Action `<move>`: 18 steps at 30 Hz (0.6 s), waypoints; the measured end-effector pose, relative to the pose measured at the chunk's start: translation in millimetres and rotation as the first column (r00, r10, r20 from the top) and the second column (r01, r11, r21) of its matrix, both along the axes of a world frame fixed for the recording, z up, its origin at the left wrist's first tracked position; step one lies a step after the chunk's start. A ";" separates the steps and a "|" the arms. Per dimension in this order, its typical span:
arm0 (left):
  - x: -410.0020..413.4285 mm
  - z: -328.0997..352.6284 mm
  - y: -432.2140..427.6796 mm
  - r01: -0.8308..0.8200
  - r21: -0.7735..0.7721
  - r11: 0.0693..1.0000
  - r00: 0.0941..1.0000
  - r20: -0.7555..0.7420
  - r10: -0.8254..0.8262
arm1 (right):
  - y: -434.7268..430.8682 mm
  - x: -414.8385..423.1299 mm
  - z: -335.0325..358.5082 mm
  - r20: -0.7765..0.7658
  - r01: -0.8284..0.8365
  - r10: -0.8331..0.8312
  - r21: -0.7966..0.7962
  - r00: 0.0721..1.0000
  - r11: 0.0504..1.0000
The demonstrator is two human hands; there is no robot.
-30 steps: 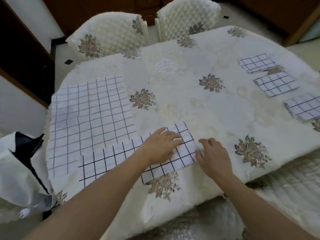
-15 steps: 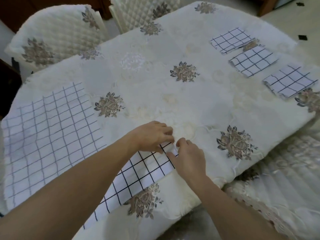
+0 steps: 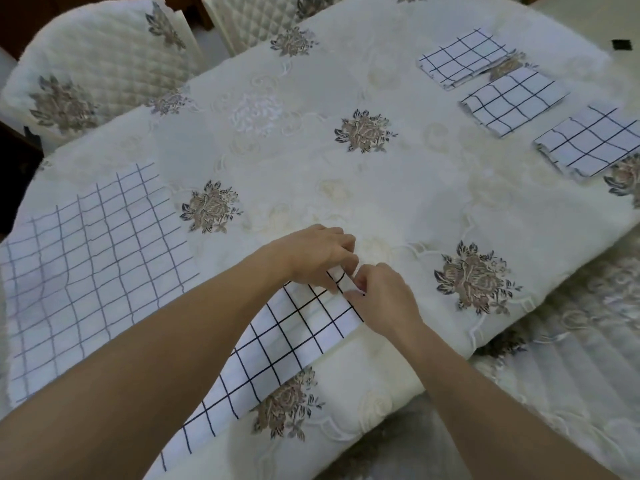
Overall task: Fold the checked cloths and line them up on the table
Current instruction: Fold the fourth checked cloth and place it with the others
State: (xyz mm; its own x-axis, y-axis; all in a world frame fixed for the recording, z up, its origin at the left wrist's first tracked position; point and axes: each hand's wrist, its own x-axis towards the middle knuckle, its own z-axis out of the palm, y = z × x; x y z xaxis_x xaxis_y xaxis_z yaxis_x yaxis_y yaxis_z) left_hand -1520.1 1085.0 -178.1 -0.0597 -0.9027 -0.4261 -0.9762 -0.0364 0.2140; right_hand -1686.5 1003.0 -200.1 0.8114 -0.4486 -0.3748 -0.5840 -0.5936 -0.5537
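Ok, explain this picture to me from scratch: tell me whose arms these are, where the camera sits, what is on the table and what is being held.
There is no machine here: these are a person's two bare arms. The one camera is worn on their head and looks forward and down, so you see roughly what they see. The table has a cream flowered cover, and padded chairs stand behind it. At the near edge lies a long checked cloth, laid out as a strip. The left hand and right hand both pinch its right end with curled fingers. To the left, a larger checked cloth lies spread flat. On the right, a row: far folded cloth, middle folded cloth, near folded cloth.
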 end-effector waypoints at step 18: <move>-1.6 65.0 -62.2 -0.241 -0.075 0.968 0.966 -0.114 0.232 | -77.5 -13.5 51.2 0.126 0.105 -0.131 0.198 0.983 0.975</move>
State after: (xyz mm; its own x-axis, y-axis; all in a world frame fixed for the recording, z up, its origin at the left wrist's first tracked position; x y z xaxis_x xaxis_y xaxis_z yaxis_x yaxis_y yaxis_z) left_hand -1521.7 1022.8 -113.1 0.1205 -0.9298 -0.3477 -0.9141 -0.2405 0.3263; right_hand -1700.0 925.6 -148.9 0.8067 -0.4754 -0.3511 -0.5539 -0.4013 -0.7295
